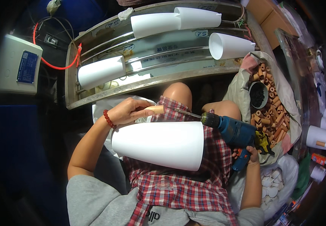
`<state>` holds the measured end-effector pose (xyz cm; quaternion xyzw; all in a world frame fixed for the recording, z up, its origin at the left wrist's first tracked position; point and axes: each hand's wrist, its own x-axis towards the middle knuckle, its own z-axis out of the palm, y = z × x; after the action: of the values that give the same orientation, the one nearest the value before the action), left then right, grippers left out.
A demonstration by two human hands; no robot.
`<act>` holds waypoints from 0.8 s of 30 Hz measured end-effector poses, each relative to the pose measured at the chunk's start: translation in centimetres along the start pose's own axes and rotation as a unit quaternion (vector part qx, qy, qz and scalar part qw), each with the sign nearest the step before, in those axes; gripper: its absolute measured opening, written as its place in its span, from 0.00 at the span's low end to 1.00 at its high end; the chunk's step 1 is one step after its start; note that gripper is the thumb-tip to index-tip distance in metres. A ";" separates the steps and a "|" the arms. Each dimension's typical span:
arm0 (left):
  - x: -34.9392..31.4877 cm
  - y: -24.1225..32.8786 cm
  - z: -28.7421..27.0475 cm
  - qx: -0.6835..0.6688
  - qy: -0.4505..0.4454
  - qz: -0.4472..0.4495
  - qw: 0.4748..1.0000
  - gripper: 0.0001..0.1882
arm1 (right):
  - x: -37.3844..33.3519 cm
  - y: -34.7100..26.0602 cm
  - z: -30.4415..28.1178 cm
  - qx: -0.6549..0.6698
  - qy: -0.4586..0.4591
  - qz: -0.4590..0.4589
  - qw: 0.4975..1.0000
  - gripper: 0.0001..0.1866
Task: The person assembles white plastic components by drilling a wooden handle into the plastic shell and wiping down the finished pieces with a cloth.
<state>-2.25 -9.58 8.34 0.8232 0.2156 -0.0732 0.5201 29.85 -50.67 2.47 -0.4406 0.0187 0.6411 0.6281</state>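
A short tan wooden peg (156, 109) is pinched between the thumb and fingers of my left hand (129, 110), which wears a red bead bracelet. My right hand (248, 155) is wrapped round the grip of a blue power drill (235, 130). The drill's long bit (187, 113) points left toward the peg, with a small gap between them. Across my lap, just below the left hand, lies a large white tapered cup (159, 145) on its side. Underneath it is a red checked apron (178, 188).
Ahead stands a metal-framed rack (148, 81) with rods bearing several white cups (102, 71). At right, a sack (238, 84) holds many wooden pegs (275, 109) and a bowl of dark pieces (259, 95). Below is a bag of white discs (272, 184). A pale box (10, 67) is at left.
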 end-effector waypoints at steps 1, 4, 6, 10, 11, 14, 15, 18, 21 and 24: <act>0.1 0.1 -0.1 0.001 -0.002 0.007 1.000 0.28 | 0.0 -0.1 0.2 -0.002 -0.003 -0.002 1.000 0.37; 0.4 -0.1 -0.2 0.008 -0.006 0.030 1.000 0.27 | 0.2 -0.1 0.0 0.000 0.000 0.005 1.000 0.37; 0.5 0.0 -0.3 0.013 -0.008 0.036 0.999 0.26 | 0.1 -0.1 0.0 0.000 0.005 0.009 1.000 0.37; 0.4 0.3 -0.4 0.015 -0.005 0.048 0.999 0.26 | 0.1 -0.4 0.4 -0.002 0.009 0.013 1.000 0.38; 0.4 0.2 -0.3 0.014 -0.002 0.055 0.998 0.26 | 0.1 -0.4 0.3 -0.002 0.009 0.014 1.000 0.38; 0.4 0.9 -0.5 0.014 -0.010 0.030 0.999 0.25 | 0.1 -0.4 0.2 -0.007 0.000 0.010 1.000 0.38; 0.5 1.2 -0.6 0.021 -0.016 0.038 0.999 0.25 | 0.1 -0.4 0.2 -0.006 0.001 0.011 1.000 0.38; 1.0 1.6 -0.5 0.047 -0.028 0.070 0.996 0.23 | 0.1 -0.5 0.2 -0.007 -0.005 0.012 1.000 0.38; 1.9 1.5 -0.3 0.083 -0.036 0.111 0.990 0.22 | 0.1 -0.5 0.0 -0.001 -0.015 0.011 1.000 0.38; 2.2 1.7 -0.4 0.104 -0.044 0.126 0.986 0.22 | 0.2 -0.6 -0.5 0.012 -0.011 0.018 1.000 0.39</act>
<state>0.36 -9.20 9.18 0.8891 0.0785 -0.0656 0.4461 30.67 -50.67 2.43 -0.4254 0.0273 0.6571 0.6217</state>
